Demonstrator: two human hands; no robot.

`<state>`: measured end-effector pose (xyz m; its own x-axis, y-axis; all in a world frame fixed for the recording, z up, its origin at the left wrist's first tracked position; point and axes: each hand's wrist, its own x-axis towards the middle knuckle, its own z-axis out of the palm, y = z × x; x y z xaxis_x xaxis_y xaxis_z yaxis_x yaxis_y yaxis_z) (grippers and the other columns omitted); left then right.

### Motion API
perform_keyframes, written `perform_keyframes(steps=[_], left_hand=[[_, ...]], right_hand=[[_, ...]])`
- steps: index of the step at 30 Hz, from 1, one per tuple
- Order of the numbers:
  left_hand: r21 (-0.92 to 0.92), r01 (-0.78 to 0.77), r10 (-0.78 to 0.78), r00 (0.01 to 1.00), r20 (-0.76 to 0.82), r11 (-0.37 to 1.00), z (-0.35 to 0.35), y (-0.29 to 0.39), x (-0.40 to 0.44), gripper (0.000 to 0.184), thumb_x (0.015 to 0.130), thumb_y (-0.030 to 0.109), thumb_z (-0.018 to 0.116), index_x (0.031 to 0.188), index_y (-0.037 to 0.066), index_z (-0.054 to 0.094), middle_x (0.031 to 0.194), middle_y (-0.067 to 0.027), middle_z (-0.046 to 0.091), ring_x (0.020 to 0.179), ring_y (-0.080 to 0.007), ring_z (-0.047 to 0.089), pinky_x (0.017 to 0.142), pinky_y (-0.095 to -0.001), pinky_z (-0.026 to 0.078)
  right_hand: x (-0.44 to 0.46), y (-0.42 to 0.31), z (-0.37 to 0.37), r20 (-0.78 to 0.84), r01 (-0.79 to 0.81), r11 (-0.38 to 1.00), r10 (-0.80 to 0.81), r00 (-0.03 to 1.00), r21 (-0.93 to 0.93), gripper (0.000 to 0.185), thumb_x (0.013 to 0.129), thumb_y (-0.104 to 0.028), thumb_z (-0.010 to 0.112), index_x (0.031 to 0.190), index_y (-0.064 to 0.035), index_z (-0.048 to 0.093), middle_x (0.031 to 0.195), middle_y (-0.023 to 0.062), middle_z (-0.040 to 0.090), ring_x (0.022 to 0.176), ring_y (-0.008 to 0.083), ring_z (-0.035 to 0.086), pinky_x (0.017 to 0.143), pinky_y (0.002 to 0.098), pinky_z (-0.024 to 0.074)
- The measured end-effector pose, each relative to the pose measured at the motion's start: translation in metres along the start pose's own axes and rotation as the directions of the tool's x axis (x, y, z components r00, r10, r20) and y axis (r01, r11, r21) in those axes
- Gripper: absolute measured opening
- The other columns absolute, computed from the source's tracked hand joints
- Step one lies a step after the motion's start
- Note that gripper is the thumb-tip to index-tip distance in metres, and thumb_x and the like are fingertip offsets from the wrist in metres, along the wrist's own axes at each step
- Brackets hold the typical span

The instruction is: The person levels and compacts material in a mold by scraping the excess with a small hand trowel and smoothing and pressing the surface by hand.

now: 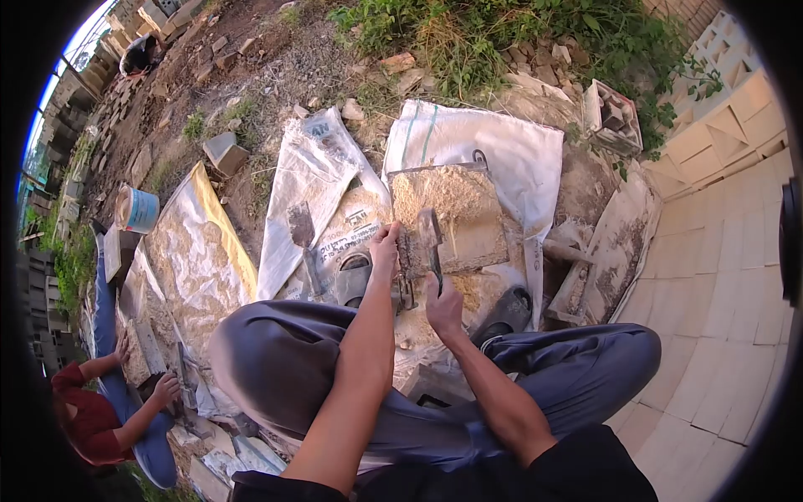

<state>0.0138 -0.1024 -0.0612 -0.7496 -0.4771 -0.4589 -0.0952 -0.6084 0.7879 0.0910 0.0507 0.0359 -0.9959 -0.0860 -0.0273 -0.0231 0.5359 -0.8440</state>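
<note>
Pointing forward, trowel [430,227] sits over left half of tray [483,243], long axis roughly square to near edge, straight ahead of right hand [444,308], fingers clamped on it. Left hand [385,249] by tray's left edge, can't tell grip.

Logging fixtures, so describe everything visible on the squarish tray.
The squarish tray looks metal and dusty, with a hooked handle at its far edge and an apparent loop at the near side. Pale mix covers mainly the far half. White sacking lies beneath. The left hand is at the tray's left edge; the right hand holds a trowel over it.
</note>
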Motion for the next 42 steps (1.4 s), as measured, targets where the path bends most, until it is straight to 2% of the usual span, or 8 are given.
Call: perform_keyframes(steps=[6,8,16,20,24,28,36,42], left_hand=[[0.038,-0.02,0.017,0.997,0.071,0.999,-0.002,0.001,0.007,0.018,0.086,0.021,0.066,0.085,0.003,0.066,0.071,0.0037,0.058,0.062,-0.005,0.049,0.057,-0.0209,0.039],[0.06,0.007,-0.009,0.999,0.04,0.998,0.0,0.007,0.0,0.017,0.085,0.022,0.067,0.084,0.005,0.067,0.071,0.0037,0.058,0.062,-0.0053,0.05,0.057,-0.0211,0.039],[0.067,-0.016,0.013,0.998,0.058,0.998,-0.007,-0.001,0.005,0.017,0.085,0.019,0.066,0.086,0.002,0.067,0.076,0.0017,0.061,0.068,-0.0056,0.051,0.064,-0.0203,0.039],[0.1,0.0,-0.009,0.996,0.088,0.995,-0.01,0.001,0.007,0.017,0.085,0.02,0.067,0.087,0.003,0.067,0.075,0.002,0.06,0.069,-0.0059,0.051,0.065,-0.0215,0.039],[0.119,-0.004,-0.003,0.998,0.061,0.993,-0.009,0.0,0.01,0.016,0.085,0.019,0.067,0.087,0.003,0.067,0.075,0.0023,0.061,0.067,-0.0055,0.051,0.063,-0.0213,0.039],[0.07,-0.013,0.01,0.999,0.053,0.997,-0.009,-0.005,0.009,0.016,0.085,0.018,0.067,0.087,0.003,0.067,0.075,0.0023,0.062,0.066,-0.0052,0.052,0.062,-0.0205,0.04],[0.086,0.02,-0.025,0.998,0.064,0.996,-0.01,-0.002,0.012,0.016,0.084,0.019,0.068,0.087,0.003,0.068,0.078,0.0009,0.064,0.071,-0.0064,0.054,0.067,-0.0217,0.041],[0.106,0.001,-0.003,1.0,0.017,0.994,-0.012,-0.005,0.008,0.015,0.085,0.019,0.067,0.085,0.004,0.067,0.076,0.0014,0.062,0.067,-0.0061,0.052,0.063,-0.0214,0.042]], right_hand=[[-0.003,-0.012,0.009,-0.054,0.056,0.997,-0.054,0.997,0.047,0.031,0.092,-0.028,0.052,0.089,0.0029,0.053,0.065,0.0291,0.057,0.063,0.0441,0.059,0.053,0.0501,0.0413],[-0.026,0.019,0.029,0.039,-0.168,0.922,0.194,0.98,-0.348,0.032,0.092,-0.029,0.052,0.09,0.0034,0.053,0.066,0.0296,0.057,0.064,0.0451,0.059,0.054,0.0519,0.0412],[0.007,-0.033,0.001,-0.102,0.07,0.997,-0.066,0.993,0.033,0.027,0.09,-0.021,0.053,0.085,0.0054,0.053,0.064,0.0295,0.055,0.066,0.0468,0.056,0.055,0.0495,0.0409],[-0.008,0.0,0.017,-0.103,0.084,0.988,-0.098,0.99,-0.13,0.028,0.092,-0.023,0.051,0.087,0.004,0.053,0.065,0.0272,0.056,0.062,0.0443,0.057,0.052,0.0488,0.0407],[-0.024,0.011,0.024,0.051,-0.158,0.923,0.188,0.981,-0.35,0.029,0.092,-0.027,0.05,0.09,0.0022,0.055,0.065,0.0273,0.057,0.064,0.0448,0.058,0.055,0.0507,0.0429],[0.004,-0.016,0.004,-0.074,0.006,0.995,-0.014,0.997,-0.103,0.027,0.092,-0.023,0.051,0.088,0.0033,0.054,0.059,0.0263,0.055,0.06,0.0426,0.058,0.051,0.0485,0.042],[-0.019,0.012,0.022,0.039,-0.181,0.904,0.212,0.977,-0.386,0.037,0.092,-0.033,0.048,0.083,0.0024,0.054,0.064,0.0281,0.056,0.066,0.0471,0.058,0.057,0.0519,0.0456],[-0.001,-0.02,0.004,-0.099,-0.002,0.99,-0.012,0.995,-0.143,0.027,0.092,-0.024,0.051,0.085,0.0021,0.053,0.059,0.0272,0.054,0.06,0.0455,0.057,0.05,0.0501,0.0419]])
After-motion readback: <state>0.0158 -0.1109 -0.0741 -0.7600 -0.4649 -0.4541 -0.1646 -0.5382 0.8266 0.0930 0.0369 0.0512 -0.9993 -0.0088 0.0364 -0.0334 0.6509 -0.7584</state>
